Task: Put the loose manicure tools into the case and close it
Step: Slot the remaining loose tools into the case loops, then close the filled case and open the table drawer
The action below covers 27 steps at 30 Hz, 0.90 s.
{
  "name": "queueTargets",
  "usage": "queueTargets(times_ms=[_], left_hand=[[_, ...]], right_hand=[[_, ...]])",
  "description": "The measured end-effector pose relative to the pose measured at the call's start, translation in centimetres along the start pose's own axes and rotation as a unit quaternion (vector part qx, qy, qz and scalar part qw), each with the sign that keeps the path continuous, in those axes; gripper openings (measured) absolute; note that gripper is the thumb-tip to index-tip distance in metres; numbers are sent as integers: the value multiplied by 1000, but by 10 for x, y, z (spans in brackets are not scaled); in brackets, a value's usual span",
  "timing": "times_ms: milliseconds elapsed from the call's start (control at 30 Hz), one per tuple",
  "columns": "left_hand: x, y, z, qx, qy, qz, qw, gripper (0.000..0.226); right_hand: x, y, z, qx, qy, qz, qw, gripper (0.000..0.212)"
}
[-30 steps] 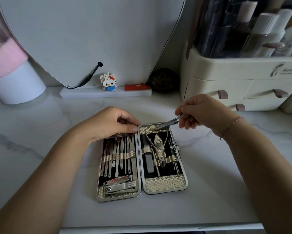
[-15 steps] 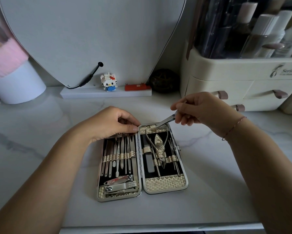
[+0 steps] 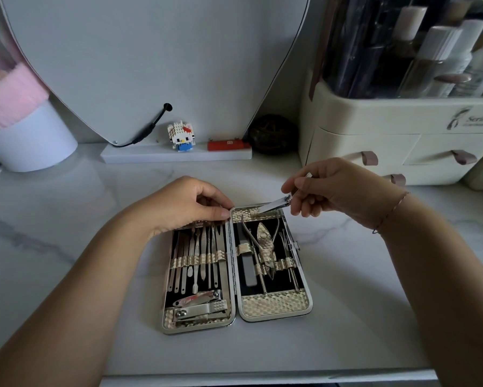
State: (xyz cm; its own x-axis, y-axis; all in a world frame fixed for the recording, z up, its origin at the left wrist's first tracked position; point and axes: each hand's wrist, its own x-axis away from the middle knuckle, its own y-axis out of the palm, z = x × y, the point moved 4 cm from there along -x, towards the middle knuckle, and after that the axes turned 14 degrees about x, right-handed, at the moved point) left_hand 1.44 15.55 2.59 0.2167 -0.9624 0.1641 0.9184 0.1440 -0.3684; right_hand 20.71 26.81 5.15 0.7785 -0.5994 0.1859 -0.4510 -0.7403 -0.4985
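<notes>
Gold-lined case [image 3: 275,304] open on desk [image 3: 360,303], tools strapped inside | left hand [image 3: 187,205] grips far edge | right hand [image 3: 329,188] pinches clipper [image 3: 275,204] over far-right rim

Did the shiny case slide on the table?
No. The case lies just where it was, straight below the little cat figure, with the left hand holding its top edge.
</notes>
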Motion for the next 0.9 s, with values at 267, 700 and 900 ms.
queueTargets(times_ms=[267,700,900], left_hand=[[0,1,0,-4,1,-3,1000,15],[-1,1,-1,-3,9,-2,1000,14],[-1,2,0,-12,19,4,1000,18]], right_hand=[[-7,12,3,0,6,-28,1000,24],[-10,30,-9,286,-147,39,946,30],[-18,41,-9,289,-147,107,940,18]])
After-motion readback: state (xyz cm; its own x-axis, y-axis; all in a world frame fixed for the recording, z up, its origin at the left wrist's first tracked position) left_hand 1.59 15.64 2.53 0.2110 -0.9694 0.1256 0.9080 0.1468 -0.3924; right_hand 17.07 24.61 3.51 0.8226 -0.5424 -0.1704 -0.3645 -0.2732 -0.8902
